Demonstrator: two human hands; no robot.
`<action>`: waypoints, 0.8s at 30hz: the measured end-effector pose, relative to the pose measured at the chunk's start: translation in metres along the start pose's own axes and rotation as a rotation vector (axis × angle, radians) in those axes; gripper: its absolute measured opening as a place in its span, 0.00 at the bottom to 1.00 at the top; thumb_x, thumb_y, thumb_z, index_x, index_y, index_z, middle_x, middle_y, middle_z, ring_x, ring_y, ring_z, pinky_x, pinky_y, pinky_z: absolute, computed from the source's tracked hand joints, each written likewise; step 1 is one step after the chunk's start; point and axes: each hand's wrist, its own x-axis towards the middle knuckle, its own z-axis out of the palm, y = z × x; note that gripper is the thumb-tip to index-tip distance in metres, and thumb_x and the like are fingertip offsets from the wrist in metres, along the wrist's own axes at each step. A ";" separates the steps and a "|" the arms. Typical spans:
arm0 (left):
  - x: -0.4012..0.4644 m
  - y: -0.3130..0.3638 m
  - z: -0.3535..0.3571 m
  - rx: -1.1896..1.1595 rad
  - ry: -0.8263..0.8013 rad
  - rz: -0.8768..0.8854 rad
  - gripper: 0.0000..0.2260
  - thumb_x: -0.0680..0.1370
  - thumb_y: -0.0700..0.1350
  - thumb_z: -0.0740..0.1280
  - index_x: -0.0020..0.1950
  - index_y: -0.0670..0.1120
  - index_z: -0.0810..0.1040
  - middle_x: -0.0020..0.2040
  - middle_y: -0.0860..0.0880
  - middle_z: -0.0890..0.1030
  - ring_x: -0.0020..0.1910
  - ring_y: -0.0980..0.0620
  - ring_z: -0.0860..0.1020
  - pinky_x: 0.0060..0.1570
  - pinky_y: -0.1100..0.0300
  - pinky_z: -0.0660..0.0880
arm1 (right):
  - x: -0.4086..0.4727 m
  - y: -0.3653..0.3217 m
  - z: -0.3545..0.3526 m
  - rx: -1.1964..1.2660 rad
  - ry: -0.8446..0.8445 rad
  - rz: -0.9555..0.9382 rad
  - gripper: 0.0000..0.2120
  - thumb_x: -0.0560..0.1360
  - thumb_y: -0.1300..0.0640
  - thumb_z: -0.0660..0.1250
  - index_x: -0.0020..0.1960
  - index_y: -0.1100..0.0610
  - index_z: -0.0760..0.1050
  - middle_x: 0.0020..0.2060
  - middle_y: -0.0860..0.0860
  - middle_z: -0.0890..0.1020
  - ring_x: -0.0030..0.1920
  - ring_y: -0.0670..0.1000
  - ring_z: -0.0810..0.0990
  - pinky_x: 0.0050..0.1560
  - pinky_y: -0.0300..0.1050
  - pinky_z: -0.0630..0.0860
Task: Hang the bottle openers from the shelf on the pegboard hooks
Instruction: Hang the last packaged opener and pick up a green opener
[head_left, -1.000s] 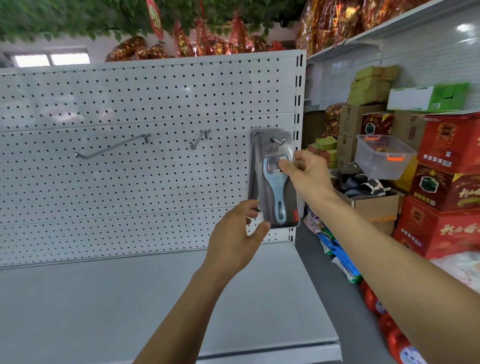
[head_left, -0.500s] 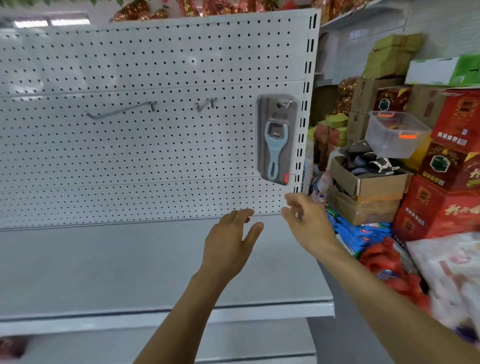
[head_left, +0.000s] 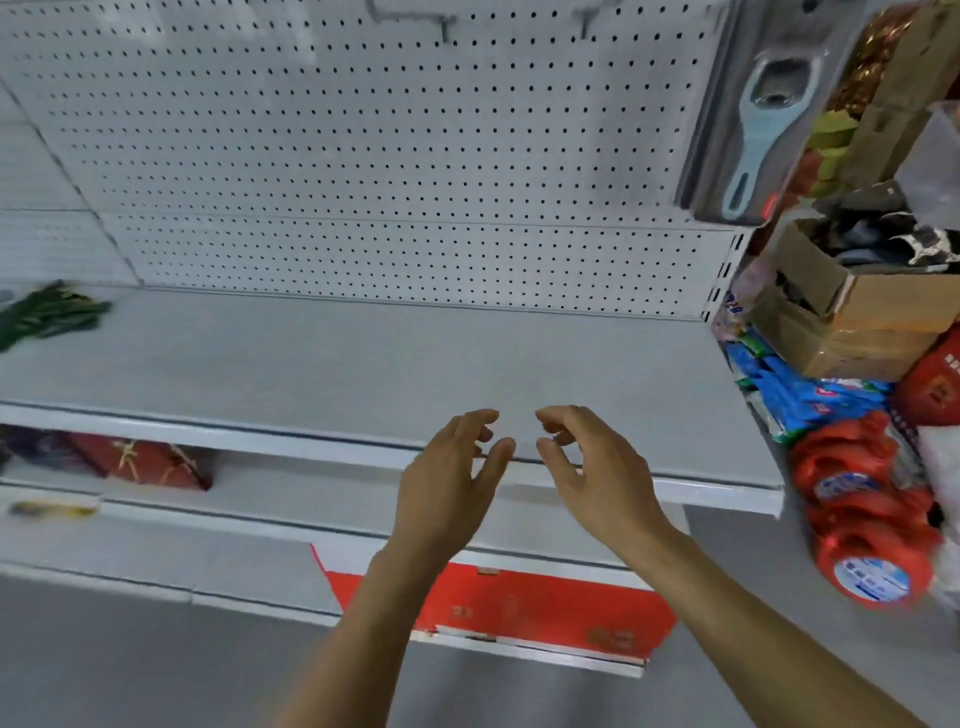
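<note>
Your left hand and right hand are hovering loosely curled, holding nothing. Up right of them, the blister-packed bottle opener is hanging on the pegboard. Likely light, stiff, slick: pinch the card edges.

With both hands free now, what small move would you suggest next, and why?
Probably lower both hands toward the lower shelves to look for another opener. The left hand and right hand hold nothing, one packaged bottle opener already hangs on the pegboard, and the grey shelf in front shows none.
</note>
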 end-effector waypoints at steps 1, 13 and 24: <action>-0.008 -0.016 -0.009 0.014 -0.007 -0.022 0.19 0.79 0.60 0.59 0.68 0.55 0.71 0.58 0.56 0.80 0.51 0.59 0.79 0.49 0.62 0.78 | -0.001 -0.011 0.013 -0.005 -0.032 -0.011 0.13 0.79 0.52 0.63 0.63 0.49 0.73 0.56 0.43 0.80 0.55 0.44 0.79 0.55 0.41 0.75; -0.073 -0.233 -0.162 0.070 -0.015 -0.278 0.19 0.79 0.60 0.59 0.66 0.53 0.73 0.58 0.55 0.80 0.48 0.61 0.76 0.47 0.63 0.76 | 0.021 -0.195 0.209 0.068 -0.289 -0.076 0.13 0.79 0.51 0.63 0.63 0.49 0.74 0.55 0.44 0.81 0.54 0.45 0.79 0.54 0.40 0.73; -0.070 -0.379 -0.274 0.037 0.089 -0.417 0.18 0.79 0.57 0.61 0.66 0.52 0.72 0.58 0.53 0.80 0.48 0.57 0.78 0.48 0.59 0.79 | 0.081 -0.335 0.350 0.205 -0.463 -0.122 0.11 0.78 0.50 0.64 0.60 0.48 0.74 0.55 0.44 0.81 0.51 0.43 0.79 0.53 0.44 0.77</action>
